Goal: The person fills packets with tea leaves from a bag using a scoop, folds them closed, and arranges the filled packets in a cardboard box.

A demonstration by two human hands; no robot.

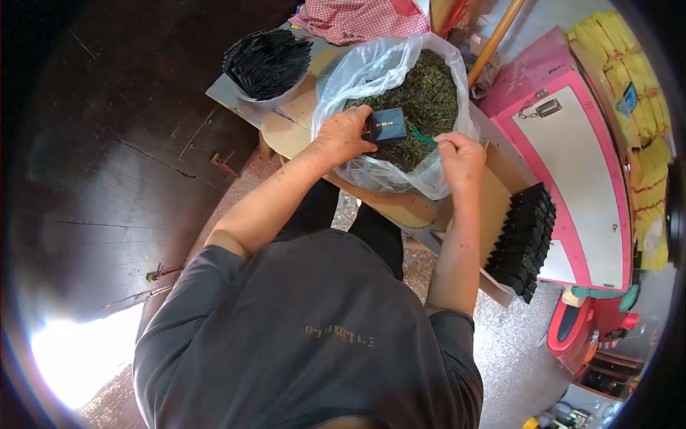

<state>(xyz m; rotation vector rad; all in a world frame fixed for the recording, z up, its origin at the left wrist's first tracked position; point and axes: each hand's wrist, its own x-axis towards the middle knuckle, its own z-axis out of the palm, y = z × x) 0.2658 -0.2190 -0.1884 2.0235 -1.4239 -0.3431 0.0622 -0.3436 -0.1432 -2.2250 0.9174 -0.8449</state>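
My left hand [345, 134] is closed around a small dark tea packet [388, 126] with gold lettering. The packet is over a clear plastic bag [336, 79] of dried green-brown tea leaves [429, 86]. Pinched in my right hand [461, 161], just right of the packet, is a thin green plastic utensil [423, 136]. Its far end comes close to the packet; I cannot tell if they touch. The utensil's exact kind is unclear, as my fingers cover part of it.
A bowl [264, 100] of flat black packets [268, 63] stands left of the bag. To the right, a cardboard box [493, 175] holds a row of black packets [525, 236]. Beyond it stands a pink and white cabinet [572, 164]. A checked red cloth [357, 18] lies behind.
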